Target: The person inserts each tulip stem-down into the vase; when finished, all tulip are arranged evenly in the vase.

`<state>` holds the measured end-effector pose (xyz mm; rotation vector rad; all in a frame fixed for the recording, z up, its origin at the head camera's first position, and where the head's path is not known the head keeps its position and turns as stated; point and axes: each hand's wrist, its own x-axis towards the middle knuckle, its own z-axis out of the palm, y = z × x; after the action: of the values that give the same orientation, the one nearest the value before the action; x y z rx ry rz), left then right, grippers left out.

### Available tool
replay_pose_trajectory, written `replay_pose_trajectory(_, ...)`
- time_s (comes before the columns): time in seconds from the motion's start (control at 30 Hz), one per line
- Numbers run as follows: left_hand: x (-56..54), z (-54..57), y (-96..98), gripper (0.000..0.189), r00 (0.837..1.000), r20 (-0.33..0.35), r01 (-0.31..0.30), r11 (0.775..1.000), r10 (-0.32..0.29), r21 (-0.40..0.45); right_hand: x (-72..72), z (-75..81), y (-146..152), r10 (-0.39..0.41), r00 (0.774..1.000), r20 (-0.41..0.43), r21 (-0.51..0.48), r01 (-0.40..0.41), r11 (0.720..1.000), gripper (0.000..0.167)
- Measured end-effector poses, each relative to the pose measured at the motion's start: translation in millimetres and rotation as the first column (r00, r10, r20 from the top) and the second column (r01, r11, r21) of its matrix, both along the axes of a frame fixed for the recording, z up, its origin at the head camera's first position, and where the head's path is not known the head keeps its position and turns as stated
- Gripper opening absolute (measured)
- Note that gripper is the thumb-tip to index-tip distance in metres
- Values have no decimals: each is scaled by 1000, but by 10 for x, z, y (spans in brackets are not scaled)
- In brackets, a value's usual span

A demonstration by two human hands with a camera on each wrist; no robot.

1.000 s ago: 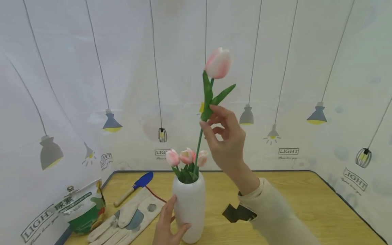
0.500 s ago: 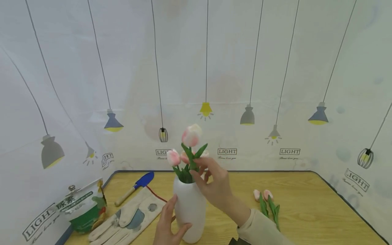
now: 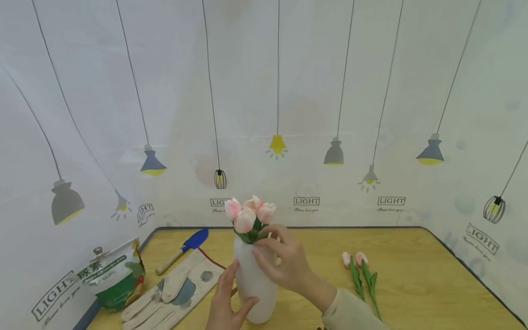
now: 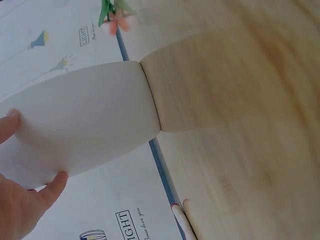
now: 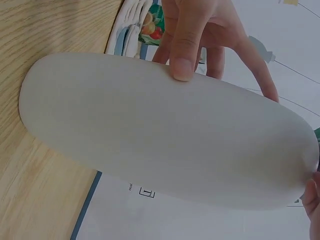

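Note:
A tall white vase (image 3: pixel 255 284) stands on the wooden table, several pink-and-white tulips gathered in its mouth. My left hand (image 3: pixel 228 298) holds it from the left side, thumb on the front and fingers on its flank; the right wrist view shows these fingertips on the white wall (image 5: pixel 150 120). At the rim is my right hand (image 3: pixel 288 261), its thumb and fingertips together at the green leaves of the front tulip (image 3: pixel 244 220). That tulip's stem is hidden inside the vase. Two loose tulips (image 3: pixel 356 275) lie on the table to the right.
To the left lie a pair of pale work gloves (image 3: pixel 173 293) and a blue trowel (image 3: pixel 195 239) with a wooden handle. A clipped green-and-white bag (image 3: pixel 113 279) stands at the far left. Behind the table (image 3: pixel 412 256) hangs a lamp-printed white backdrop (image 3: pixel 313 91).
My right hand has come down with the tulip, whose stem went into the vase and whose bloom now sits among the others. The left hand stays on the vase.

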<state>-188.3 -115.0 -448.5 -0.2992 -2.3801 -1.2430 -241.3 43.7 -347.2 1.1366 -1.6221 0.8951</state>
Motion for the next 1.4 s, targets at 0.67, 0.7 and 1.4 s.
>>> replay_pose_trajectory(0.67, 16, 23, 32, 90, 1000, 5, -14, 1000, 14, 8, -107, -421, 1149, -425, 759, 493, 230, 358, 905, 21)
replay_pose_trajectory(0.7, 16, 14, 33, 91, 1000, -5, -17, 1000, 17, 11, -124, -483, 1285, -493, 669, 556, 309, 385, 870, 19)
replay_pose_trajectory(1.4, 14, 14, 10, 91, 1000, 28, 0, 1000, -1, 2, -259, -1285, 1766, -661, 193, 725, 610, 263, 747, 20)
